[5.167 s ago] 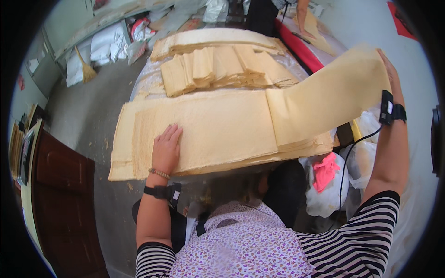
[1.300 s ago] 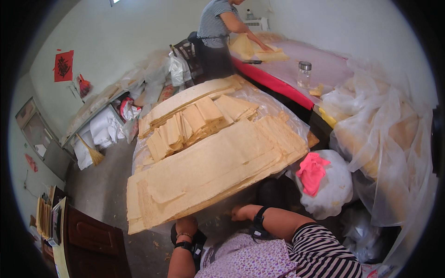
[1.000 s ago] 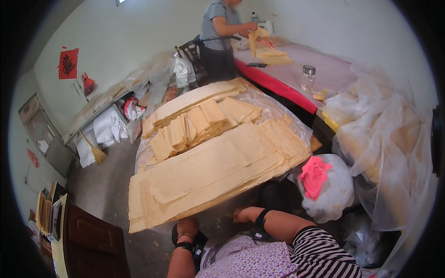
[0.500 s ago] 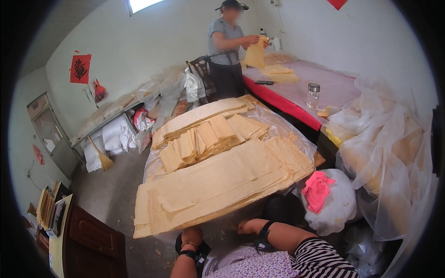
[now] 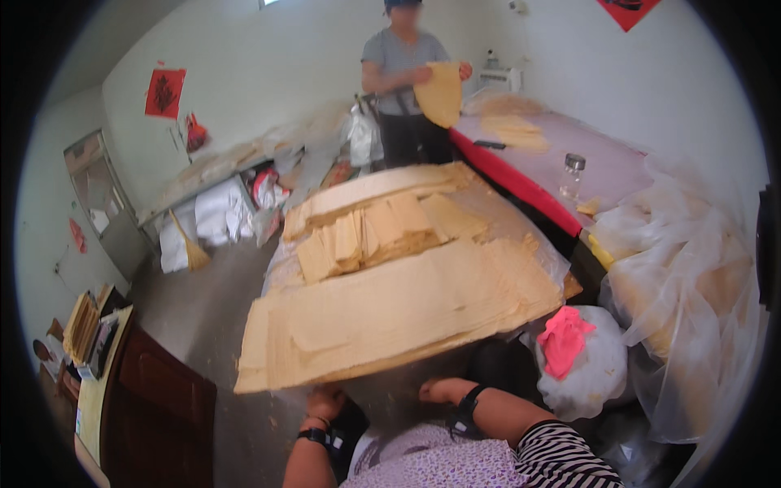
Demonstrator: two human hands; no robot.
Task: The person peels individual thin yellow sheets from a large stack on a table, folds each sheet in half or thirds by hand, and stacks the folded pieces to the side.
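Observation:
A broad stack of thin beige sheets (image 5: pixel 390 317), which look like tofu skin, lies on the table before me. Behind it is a row of smaller folded sheets (image 5: pixel 366 236), and behind those a long stack of sheets (image 5: pixel 370 191). Just below the near edge of the broad stack, my left hand (image 5: pixel 327 403) is closed, its fingertips out of sight. To its right my right hand (image 5: pixel 439 391) has curled fingers, low at the front of the table. What either hand holds, if anything, is too small or hidden to make out. Both wrists wear dark straps.
Beyond the table, a person (image 5: pixel 407 73) holds up a yellow sheet (image 5: pixel 440 93). A pink-topped table (image 5: pixel 521 179) with a glass jar (image 5: pixel 572 177) stands far right. At right are a white bag (image 5: pixel 598 358) with a pink cloth (image 5: pixel 564 337) and plastic-covered heaps (image 5: pixel 683 285). A brown cabinet (image 5: pixel 167 398) stands left.
The view has tilted and shifted a little, so the table sits slightly further right. The other person has turned toward me and spread the yellow sheet. My hands stay near the table's front edge.

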